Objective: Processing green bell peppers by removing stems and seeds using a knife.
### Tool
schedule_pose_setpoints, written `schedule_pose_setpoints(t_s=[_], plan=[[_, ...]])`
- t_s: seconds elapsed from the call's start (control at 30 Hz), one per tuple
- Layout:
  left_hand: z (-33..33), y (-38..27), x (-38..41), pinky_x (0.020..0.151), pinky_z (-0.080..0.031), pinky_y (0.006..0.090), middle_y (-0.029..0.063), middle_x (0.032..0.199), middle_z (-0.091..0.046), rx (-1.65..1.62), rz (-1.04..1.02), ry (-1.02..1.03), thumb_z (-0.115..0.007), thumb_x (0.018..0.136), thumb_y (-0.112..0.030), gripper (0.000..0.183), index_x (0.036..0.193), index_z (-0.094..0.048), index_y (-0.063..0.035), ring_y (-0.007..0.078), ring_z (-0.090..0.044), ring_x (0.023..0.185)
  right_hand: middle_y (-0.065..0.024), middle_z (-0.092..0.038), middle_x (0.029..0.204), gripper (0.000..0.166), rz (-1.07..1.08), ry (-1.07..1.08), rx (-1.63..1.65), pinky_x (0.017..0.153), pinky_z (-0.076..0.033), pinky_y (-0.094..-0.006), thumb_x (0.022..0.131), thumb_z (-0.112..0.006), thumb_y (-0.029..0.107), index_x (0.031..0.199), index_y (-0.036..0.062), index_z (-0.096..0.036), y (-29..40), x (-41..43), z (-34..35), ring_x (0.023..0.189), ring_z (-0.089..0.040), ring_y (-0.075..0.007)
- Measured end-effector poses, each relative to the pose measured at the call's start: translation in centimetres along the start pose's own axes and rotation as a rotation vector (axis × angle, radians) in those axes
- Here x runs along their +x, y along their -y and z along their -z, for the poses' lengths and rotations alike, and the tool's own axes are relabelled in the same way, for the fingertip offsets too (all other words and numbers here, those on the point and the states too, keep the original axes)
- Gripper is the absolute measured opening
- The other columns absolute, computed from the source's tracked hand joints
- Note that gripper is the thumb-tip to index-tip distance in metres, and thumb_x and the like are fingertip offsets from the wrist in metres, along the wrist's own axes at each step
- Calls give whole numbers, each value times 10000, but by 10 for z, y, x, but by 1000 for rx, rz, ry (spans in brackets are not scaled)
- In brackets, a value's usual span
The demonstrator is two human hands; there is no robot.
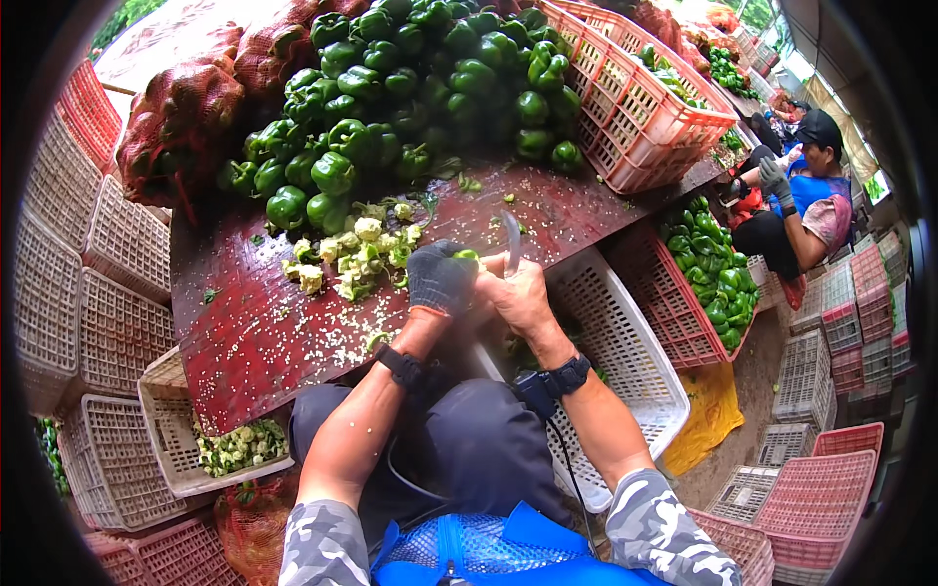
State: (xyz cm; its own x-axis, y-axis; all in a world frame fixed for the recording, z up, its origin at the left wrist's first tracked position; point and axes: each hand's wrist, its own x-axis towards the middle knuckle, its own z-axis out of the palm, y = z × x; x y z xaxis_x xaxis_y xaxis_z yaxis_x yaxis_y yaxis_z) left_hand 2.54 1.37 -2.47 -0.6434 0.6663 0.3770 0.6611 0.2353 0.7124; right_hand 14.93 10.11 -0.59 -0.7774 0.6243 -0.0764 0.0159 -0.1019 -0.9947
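My left hand [441, 277], in a dark knit glove, is closed around a green pepper [466, 255], of which only a small part shows. Bare and touching it, my right hand [519, 297] grips a small curved knife [511, 240] with its blade pointing up, away from me. The knife's handle is hidden in the fist. Both hands are above the near edge of a dark red table [249, 344]. Just beyond my left hand lie cut pepper cores [366, 253], with seeds scattered around them. A heap of green bell peppers [352, 139] rises behind the cores.
A white plastic crate [630, 351] stands right of my knees, and a red crate [645, 293] of peppers beyond it. Below the table's left corner, another crate [165, 410] holds cores. Red mesh sacks [183, 124] flank the heap. A person [813, 183] sits at right. Stacked crates [124, 329] line the left.
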Motion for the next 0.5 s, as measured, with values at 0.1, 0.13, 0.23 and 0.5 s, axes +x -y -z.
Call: schedule_pose_setpoints(t_s=[0.1,0.13,0.23,0.5], plan=[[-12,20,2,565,-483,411,99,684,-670,146,-76,-43,-709,688,-322,218,706,-732,-105,276,-654,621,-19,-654,708,163,-75,-14,83,509,-499,-223,848,-739,118,940,-11,-700,1,1,-4,550,-584,-64],[-12,21,3,555,-470,423,83,663,-657,233,-134,-47,-710,666,-360,235,674,-727,-126,282,-642,612,-16,-647,696,158,-91,-13,99,502,-497,-224,848,-741,121,929,-7,-698,2,0,-3,546,-583,-67],[-15,21,3,554,-471,419,88,661,-656,242,-83,-12,-710,667,-341,216,676,-729,-126,282,-641,609,-11,-631,670,157,-116,1,138,476,-484,-225,848,-743,130,913,-4,-696,-1,3,1,530,-575,-70],[-16,10,1,578,-523,355,134,680,-709,-70,38,-186,-718,774,-131,103,791,-766,-42,216,-676,595,-3,-614,631,143,-89,-38,118,452,-450,-216,856,-714,153,825,14,-706,1,-1,-4,494,-545,-57]])
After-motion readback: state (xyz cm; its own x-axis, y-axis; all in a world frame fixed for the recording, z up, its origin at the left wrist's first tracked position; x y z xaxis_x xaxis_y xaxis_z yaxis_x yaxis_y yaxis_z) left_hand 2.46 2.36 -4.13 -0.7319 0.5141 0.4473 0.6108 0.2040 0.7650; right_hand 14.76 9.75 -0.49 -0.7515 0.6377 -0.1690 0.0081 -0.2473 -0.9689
